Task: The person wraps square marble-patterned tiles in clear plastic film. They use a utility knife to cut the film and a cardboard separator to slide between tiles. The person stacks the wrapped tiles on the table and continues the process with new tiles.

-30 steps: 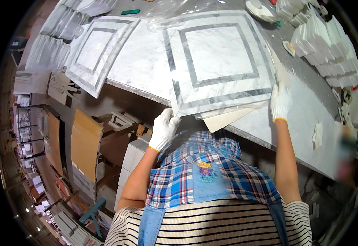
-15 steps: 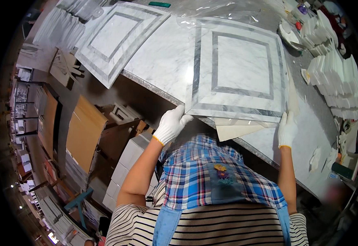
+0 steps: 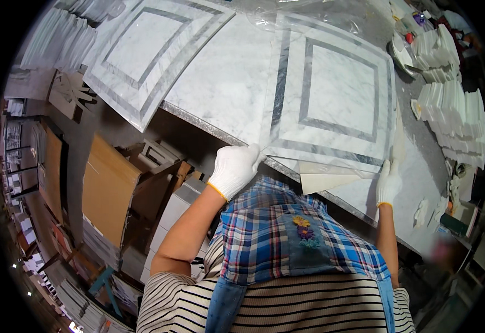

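A white marble panel (image 3: 337,83) with grey inlaid border bands lies on a larger white marble slab (image 3: 215,83). My left hand (image 3: 234,169), in a white knit glove with a yellow cuff, closes on the panel's near left corner. At its near right corner is my gloved right hand (image 3: 388,183), fingers along the edge and gripping it; part of the thumb side is hidden. Beneath the panel's near edge, cream-coloured sheets (image 3: 326,178) stick out over the bench edge. A similar banded panel (image 3: 148,47) rests to the left, one corner overhanging the bench.
Stacks of thin white pieces (image 3: 453,119) stand on the right, with another stack (image 3: 59,41) far left. Clear plastic film (image 3: 315,19) lies behind the panel. A shallow bowl (image 3: 401,55) sits beyond its right side. Brown boards (image 3: 106,194) lean below the bench at left.
My left fingers have closed more tightly at the panel's corner. The view has shifted slightly, so the panel and both hands appear a little farther right; my right hand keeps its place at the corner.
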### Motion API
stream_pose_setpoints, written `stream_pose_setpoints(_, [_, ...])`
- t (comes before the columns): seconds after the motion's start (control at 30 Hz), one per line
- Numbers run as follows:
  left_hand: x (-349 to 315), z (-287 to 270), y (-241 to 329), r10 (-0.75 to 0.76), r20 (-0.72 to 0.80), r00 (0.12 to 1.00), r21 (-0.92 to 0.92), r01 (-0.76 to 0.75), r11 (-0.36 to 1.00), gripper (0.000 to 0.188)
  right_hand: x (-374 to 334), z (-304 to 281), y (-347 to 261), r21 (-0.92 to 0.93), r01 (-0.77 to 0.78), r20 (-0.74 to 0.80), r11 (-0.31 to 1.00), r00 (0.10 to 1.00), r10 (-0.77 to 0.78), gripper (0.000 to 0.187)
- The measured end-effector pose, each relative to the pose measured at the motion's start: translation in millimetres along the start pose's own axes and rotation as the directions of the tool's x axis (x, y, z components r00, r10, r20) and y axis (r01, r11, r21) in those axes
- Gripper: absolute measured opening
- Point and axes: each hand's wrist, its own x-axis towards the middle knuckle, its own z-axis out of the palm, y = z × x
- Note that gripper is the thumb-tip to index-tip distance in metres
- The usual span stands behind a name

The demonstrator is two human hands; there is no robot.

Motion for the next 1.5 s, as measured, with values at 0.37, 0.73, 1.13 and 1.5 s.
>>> stream_pose_setpoints(0.37, [24, -14, -10, -0.010, -0.044, 0.999, 0.085, 0.013, 0.996, 0.035, -9, -9, -25, -0.024, -0.096, 0.053, 0.995, 0.994, 0.097, 0.036])
stream_pose_setpoints(0.73, [30, -33, -17, -0.242, 0.074, 0.967, -0.125, 0.250, 0.960, 0.036, -6, -25, -31, 0.184, -0.171, 0.052, 0.968, 0.985, 0.164, 0.039])
stream_pose_setpoints(1.13, [43, -31, -17, -0.077, 0.162, 0.984, 0.084, 0.064, 0.994, 0.036, -7, -33, -120, 0.700, -0.044, 0.189, 0.713, 0.974, -0.126, 0.033])
stream_pose_setpoints(1.5, [42, -28, -21, 0.009, 0.058, 0.998, 0.059, -0.013, 0.998, 0.036, 21, -32, -141, 0.827, -0.293, 0.427, 0.481, 0.883, -0.197, 0.033])
